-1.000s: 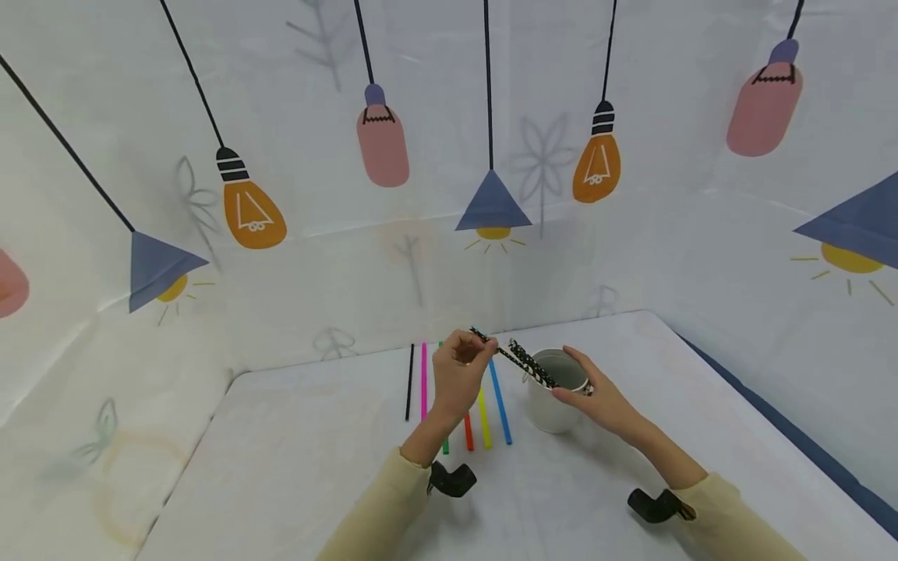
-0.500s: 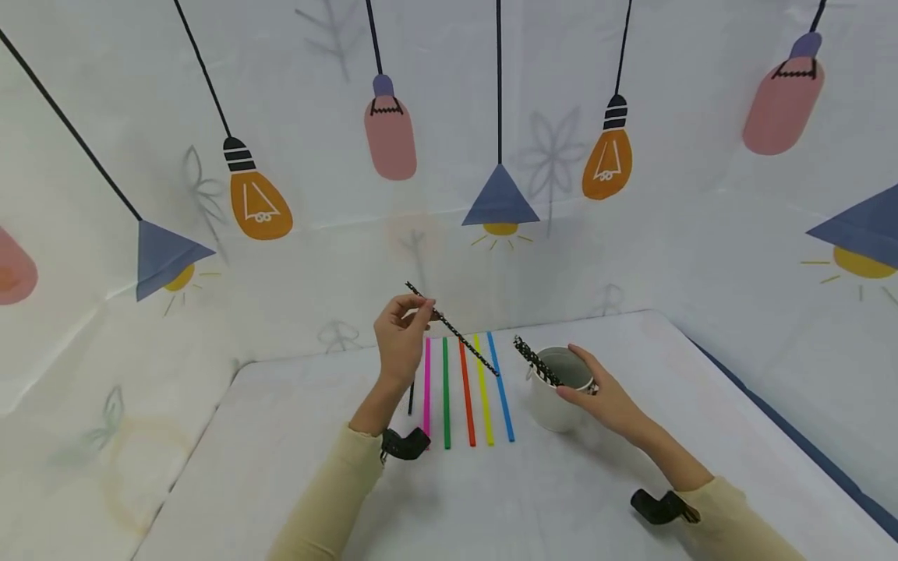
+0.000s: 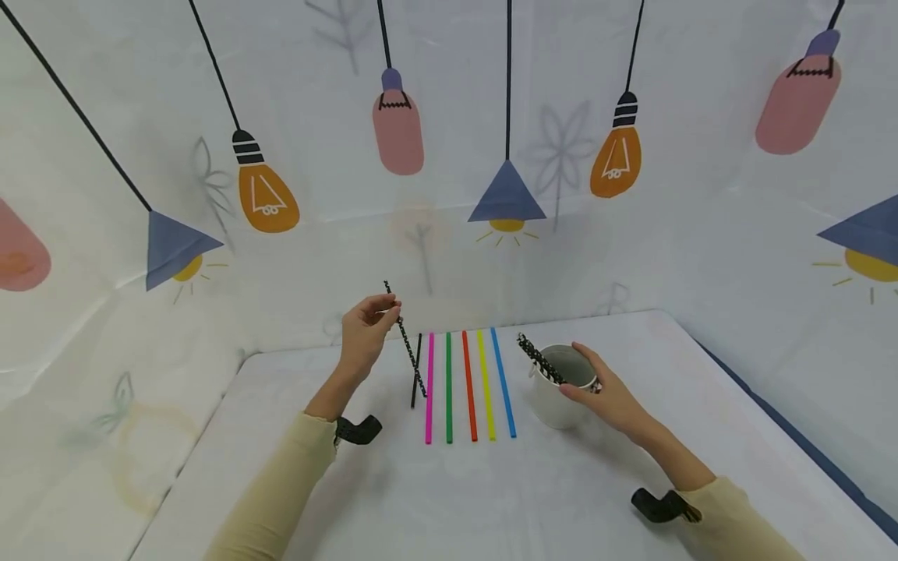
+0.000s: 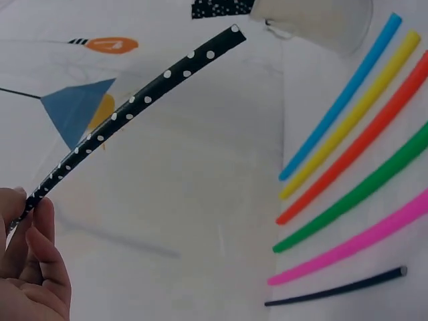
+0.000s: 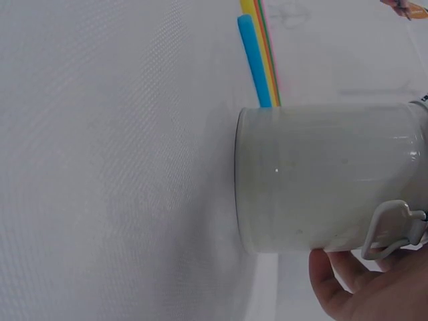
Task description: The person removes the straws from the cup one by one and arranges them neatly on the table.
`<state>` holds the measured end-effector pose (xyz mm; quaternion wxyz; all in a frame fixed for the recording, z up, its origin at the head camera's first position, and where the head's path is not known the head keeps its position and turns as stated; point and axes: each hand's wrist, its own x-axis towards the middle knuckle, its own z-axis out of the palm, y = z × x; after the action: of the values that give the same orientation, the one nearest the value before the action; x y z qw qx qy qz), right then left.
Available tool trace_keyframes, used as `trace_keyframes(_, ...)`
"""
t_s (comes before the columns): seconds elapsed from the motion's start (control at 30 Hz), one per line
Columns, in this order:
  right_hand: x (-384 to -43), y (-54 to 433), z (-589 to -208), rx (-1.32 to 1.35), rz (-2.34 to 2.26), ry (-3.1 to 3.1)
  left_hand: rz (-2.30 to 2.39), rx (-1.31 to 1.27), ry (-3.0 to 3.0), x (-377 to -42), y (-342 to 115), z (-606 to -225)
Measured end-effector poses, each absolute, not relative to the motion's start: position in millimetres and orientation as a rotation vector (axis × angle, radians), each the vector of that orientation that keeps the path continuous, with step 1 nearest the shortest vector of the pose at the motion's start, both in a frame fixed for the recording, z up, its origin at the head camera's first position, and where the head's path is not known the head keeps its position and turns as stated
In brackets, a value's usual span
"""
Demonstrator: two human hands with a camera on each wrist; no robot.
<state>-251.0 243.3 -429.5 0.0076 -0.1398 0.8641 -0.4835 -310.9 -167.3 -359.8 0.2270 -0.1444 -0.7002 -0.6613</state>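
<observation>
In the head view my left hand [image 3: 366, 331] pinches a black straw with white dots [image 4: 140, 100] between thumb and fingertips, near its upper end. The straw slants down to the right in the air, its lower end in front of the row of straws. My right hand [image 3: 609, 399] grips the rim of a small white bucket [image 3: 553, 405], which stands upright on the table. A bundle of dotted black straws [image 3: 539, 360] leans out of the bucket toward the left. In the right wrist view, fingers touch the bucket's side near its handle lug [image 5: 388, 227].
Between the hands lie a plain black straw [image 3: 414, 389], then pink [image 3: 429, 389], green [image 3: 449, 389], red [image 3: 469, 389], yellow [image 3: 486, 389] and blue [image 3: 503, 386] straws, side by side on the white table [image 3: 449, 499]. A printed cloth wall [image 3: 316, 265] rises behind the table.
My left hand has drawn the dotted straw away from the bucket and carried it left past the colored straws, turning it steeper. The right hand keeps its hold on the bucket.
</observation>
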Motion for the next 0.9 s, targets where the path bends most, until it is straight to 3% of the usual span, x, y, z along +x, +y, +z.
trace_keyframes(0.4,-251.3,243.6,-431.5,-0.449,-1.536,2.687,-1.817,-0.153,-2.14,-325.2,-209.4,-376.0)
trace_keyframes(0.9,-250.4,244.4,-430.1,-0.44,-1.523,2.688,-1.888,-0.087,-2.435,-350.8,-227.2,-405.2)
